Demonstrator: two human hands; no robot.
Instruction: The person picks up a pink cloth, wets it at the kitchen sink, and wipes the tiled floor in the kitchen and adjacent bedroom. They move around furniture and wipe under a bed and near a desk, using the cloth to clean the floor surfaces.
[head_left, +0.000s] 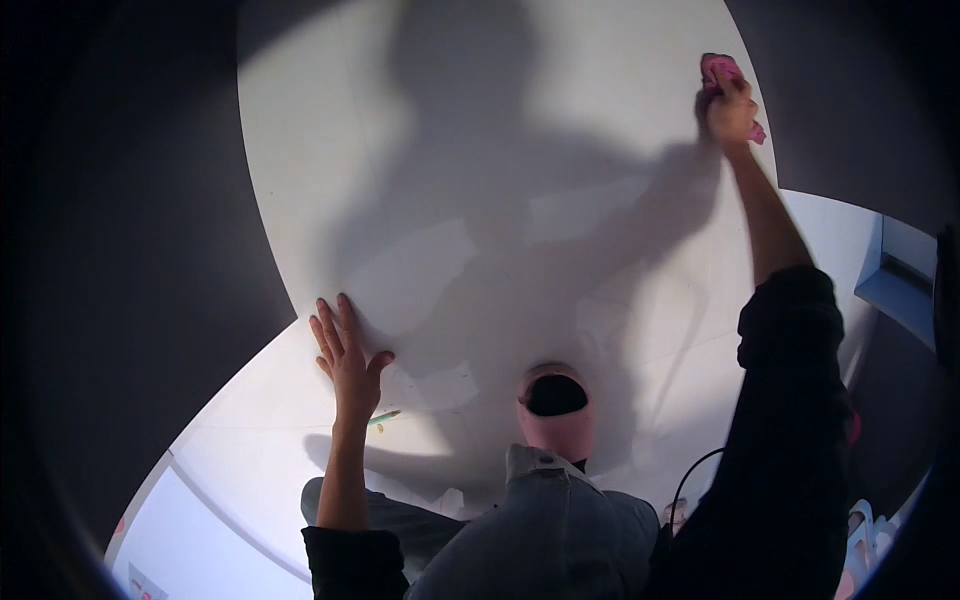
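Note:
My right hand (731, 112) is closed on a crumpled pink cloth (720, 69) and presses it to a large white panel (675, 45), close to the panel's curved right edge. Lower down at the left, my left hand (351, 364) lies with its fingers spread near the panel's left edge and holds nothing. Shadows of my head and arms fall across the white surface. A green pencil (385, 418) lies just right of my left wrist, with a small yellowish bit beside it.
Dark surfaces flank the panel on both sides. A pink shoe (556, 424) shows below the middle, in front of my knee. A black cable (686, 480) curves beside my right sleeve. At the right is a recessed blue-grey ledge (896, 296); pale items lie at the lower right.

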